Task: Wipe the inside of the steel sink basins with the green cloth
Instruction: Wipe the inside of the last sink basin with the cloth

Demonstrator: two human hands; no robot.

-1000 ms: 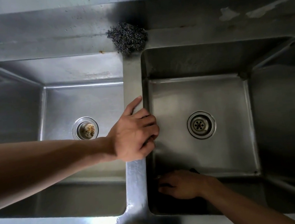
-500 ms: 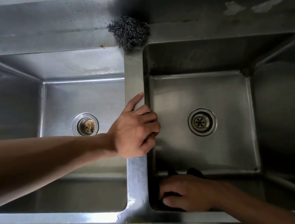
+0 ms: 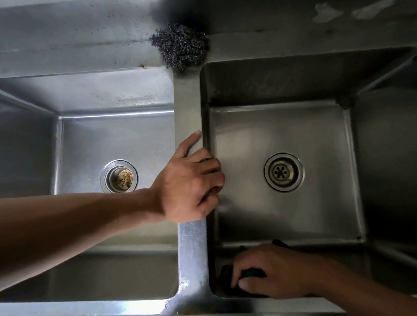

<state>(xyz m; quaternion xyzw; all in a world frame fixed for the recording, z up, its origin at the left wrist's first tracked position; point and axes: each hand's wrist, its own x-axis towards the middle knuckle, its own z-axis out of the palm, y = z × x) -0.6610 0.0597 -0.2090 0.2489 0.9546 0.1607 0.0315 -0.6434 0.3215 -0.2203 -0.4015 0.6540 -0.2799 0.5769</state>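
**A:** Green cloth (image 3: 251, 273), where exactly?

**B:** Bunched under the right hand (image 3: 275, 275), low in the right basin (image 3: 277, 129). Front-left corner, against the near wall, down at the seam with the floor. Just a sliver of green visible between the fingers. Otherwise dark and hard to make out.

**A:** Grip?

**B:** Fingers curled down over the wad, pressing it onto the steel.

**A:** And the left hand (image 3: 190, 186)?

**B:** Up on the divider (image 3: 193, 242) between the basins. Thumb laid along the top, fingers hooked over the edge into the right basin. Bracing, by the look of it.

**A:** Long axis of the cloth?

**B:** Cannot tell. Too crumpled and mostly covered.

**A:** Which way from there?

**B:** Away from the body and rightward, across the floor toward the drain (image 3: 284, 172) and the far wall. Right hand on the cloth itself. Left hand above and farther back, well apart from it. Probably a sweep along the near wall first, then outward. Left basin (image 3: 111, 137) likely afterwards, over the divider.

**A:** Anything else nearby?

**B:** Steel wool pad (image 3: 181, 46) on the back ledge, at the head of the divider.
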